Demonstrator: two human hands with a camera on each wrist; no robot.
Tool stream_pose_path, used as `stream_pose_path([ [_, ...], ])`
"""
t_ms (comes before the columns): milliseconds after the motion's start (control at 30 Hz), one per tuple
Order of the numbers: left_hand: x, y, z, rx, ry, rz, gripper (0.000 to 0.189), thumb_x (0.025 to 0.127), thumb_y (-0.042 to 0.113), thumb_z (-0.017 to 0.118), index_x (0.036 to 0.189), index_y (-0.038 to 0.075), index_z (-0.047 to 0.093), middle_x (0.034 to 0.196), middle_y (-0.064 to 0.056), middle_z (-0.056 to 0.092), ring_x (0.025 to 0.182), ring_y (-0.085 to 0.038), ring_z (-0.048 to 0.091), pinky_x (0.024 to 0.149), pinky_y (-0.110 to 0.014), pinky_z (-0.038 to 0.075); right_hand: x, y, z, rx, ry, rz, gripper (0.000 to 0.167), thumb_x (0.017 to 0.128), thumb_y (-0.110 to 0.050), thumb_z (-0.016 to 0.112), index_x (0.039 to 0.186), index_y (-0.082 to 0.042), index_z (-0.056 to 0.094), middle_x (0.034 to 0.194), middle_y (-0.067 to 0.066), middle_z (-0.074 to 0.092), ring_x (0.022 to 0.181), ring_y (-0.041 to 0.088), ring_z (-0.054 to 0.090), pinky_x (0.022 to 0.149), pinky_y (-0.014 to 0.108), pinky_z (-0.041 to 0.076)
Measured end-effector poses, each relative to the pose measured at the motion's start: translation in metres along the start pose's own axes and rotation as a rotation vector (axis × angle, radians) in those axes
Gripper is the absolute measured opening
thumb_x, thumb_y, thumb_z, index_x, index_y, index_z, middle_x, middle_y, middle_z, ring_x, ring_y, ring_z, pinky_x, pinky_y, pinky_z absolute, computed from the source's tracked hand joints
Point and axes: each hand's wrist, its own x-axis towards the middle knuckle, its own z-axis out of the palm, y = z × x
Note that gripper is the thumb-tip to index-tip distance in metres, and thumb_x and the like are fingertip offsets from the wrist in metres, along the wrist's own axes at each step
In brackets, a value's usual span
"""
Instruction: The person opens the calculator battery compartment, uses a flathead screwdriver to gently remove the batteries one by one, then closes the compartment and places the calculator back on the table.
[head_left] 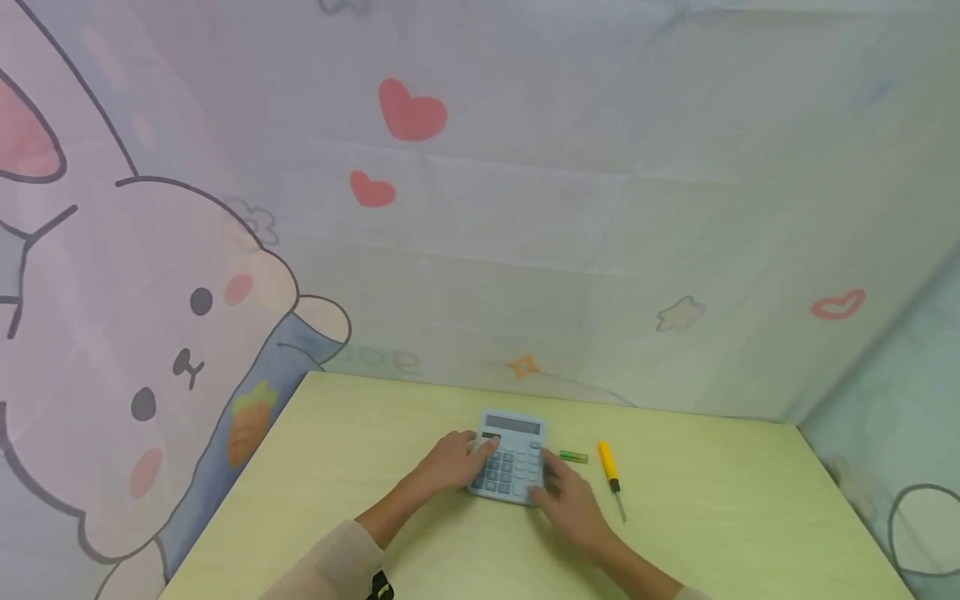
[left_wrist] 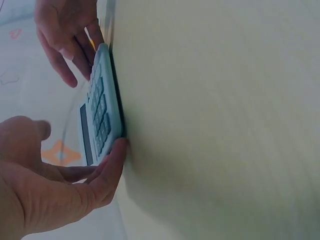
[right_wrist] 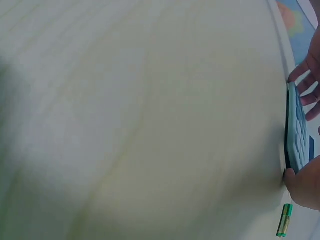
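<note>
A light blue calculator [head_left: 516,457] lies face up on the table, its display toward the far side. My left hand [head_left: 453,460] is at its left edge; in the left wrist view the fingertips touch the edge while the thumb [left_wrist: 44,130] stands raised, apart from the keys. On the opposite side is my right hand [head_left: 572,504], its fingers loosely extended along the right edge. The right wrist view has the right thumb [right_wrist: 290,177] right at the calculator's near corner. Neither palm is wrapped around the calculator [left_wrist: 107,100].
A green battery [head_left: 573,457] lies just right of the calculator. Beyond it is a screwdriver [head_left: 607,467] with a yellow handle, its shaft pointing toward the near side. A printed cloth [head_left: 525,250] hangs behind the pale yellow-green table [head_left: 720,500].
</note>
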Motion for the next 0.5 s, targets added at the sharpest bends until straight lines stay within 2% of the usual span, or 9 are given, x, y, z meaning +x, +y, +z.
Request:
stream_pose_path([
  [100,0.001,0.003,-0.007,0.014,-0.073,0.022,0.079,0.107,0.051,0.056,0.147,-0.016,0.048,0.13,-0.03,0.064,0.116,-0.04,0.065,0.1,-0.055,0.053,-0.001,0.002,-0.009,0.06,-0.01,-0.004,0.065,0.101,-0.013,0.069,0.158,0.004,0.043,0.155,0.026,0.052,0.141,0.042,0.054,0.112,0.054,0.047],
  [200,-0.002,0.007,-0.014,0.034,-0.124,0.039,0.076,0.105,0.048,0.06,0.145,-0.016,0.049,0.121,-0.026,0.068,0.1,-0.032,0.065,0.089,-0.051,0.055,-0.001,0.0,-0.02,0.101,-0.031,0.012,0.061,0.103,-0.015,0.068,0.157,0.003,0.045,0.153,0.024,0.055,0.137,0.041,0.057,0.111,0.056,0.049],
  [233,-0.003,0.008,-0.016,0.053,-0.136,0.043,0.075,0.105,0.047,0.061,0.144,-0.016,0.05,0.122,-0.026,0.068,0.101,-0.033,0.066,0.088,-0.051,0.055,-0.002,-0.002,-0.025,0.12,-0.046,0.018,0.06,0.103,-0.016,0.068,0.156,0.003,0.046,0.152,0.024,0.056,0.136,0.041,0.058,0.11,0.056,0.05],
  [367,-0.008,0.016,-0.025,0.177,-0.163,0.061,0.079,0.101,0.048,0.067,0.147,-0.012,0.05,0.139,-0.031,0.058,0.123,-0.043,0.061,0.1,-0.057,0.053,-0.002,-0.007,-0.044,0.2,-0.141,0.022,0.058,0.105,-0.019,0.067,0.154,0.006,0.047,0.151,0.027,0.055,0.136,0.045,0.056,0.106,0.052,0.054],
  [500,-0.01,0.024,-0.033,0.263,-0.181,0.089,0.087,0.095,0.052,0.075,0.156,-0.002,0.047,0.147,-0.027,0.049,0.133,-0.045,0.053,0.102,-0.06,0.051,-0.001,-0.012,-0.062,0.18,-0.232,-0.009,0.059,0.106,-0.026,0.066,0.152,0.006,0.049,0.149,0.028,0.057,0.136,0.045,0.056,0.109,0.054,0.051],
])
